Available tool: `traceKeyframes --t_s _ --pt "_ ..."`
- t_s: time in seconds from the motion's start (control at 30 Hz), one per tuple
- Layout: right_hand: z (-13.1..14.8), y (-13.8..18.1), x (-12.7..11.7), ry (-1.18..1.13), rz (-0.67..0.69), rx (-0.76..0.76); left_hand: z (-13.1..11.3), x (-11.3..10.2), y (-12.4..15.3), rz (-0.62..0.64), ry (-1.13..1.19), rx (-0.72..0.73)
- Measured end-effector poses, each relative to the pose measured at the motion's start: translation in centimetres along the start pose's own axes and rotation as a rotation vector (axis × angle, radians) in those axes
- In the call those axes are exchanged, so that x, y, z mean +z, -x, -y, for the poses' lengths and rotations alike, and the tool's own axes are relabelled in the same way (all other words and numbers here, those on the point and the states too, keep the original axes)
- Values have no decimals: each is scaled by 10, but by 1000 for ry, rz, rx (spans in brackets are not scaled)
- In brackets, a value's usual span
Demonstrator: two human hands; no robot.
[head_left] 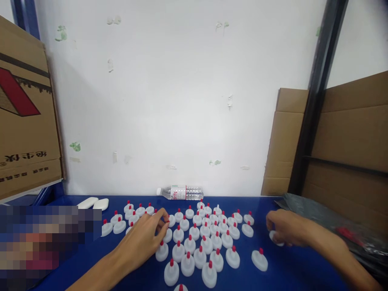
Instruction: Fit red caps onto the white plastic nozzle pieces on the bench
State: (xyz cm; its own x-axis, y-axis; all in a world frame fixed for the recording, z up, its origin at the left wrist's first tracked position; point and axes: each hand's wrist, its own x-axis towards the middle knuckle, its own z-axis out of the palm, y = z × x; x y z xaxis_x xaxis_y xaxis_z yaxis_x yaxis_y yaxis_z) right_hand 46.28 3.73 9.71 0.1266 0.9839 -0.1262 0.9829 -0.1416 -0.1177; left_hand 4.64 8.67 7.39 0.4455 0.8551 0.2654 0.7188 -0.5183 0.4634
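Several white plastic caps with red tips (194,238) stand in rows on a blue table (287,270). My left hand (145,238) lies over the left part of the group, its thumb and fingertips pinched on a red-tipped cap (167,221). Off to the right, my right hand (285,230) is curled over a white cap (276,238) at the edge of the rows. One cap (260,259) stands apart in front of that hand.
A clear water bottle (181,192) lies on its side against the white wall. Two white oblong pieces (93,203) lie at the back left. Cardboard boxes (27,113) stand left and right (348,137). Dark plastic bags (333,222) lie at the right. A blurred patch covers the lower left.
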Motion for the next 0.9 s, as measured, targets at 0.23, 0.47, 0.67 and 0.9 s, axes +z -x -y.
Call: traceKeyframes --t_s 0.23,0.47,0.67,0.9 --pt "-5 -5 -13 32 -288 -115 -7 -4 5 16 -182 -10" --pt "30 -2 -15 -16 -441 -135 -1 -2 4 -4 -250 8" --pt "68 6 -6 -104 -621 -367 -1 -5 5 -126 -167 28" --pt "110 28 20 -112 -666 -691 -17 -12 8 -271 79 72"
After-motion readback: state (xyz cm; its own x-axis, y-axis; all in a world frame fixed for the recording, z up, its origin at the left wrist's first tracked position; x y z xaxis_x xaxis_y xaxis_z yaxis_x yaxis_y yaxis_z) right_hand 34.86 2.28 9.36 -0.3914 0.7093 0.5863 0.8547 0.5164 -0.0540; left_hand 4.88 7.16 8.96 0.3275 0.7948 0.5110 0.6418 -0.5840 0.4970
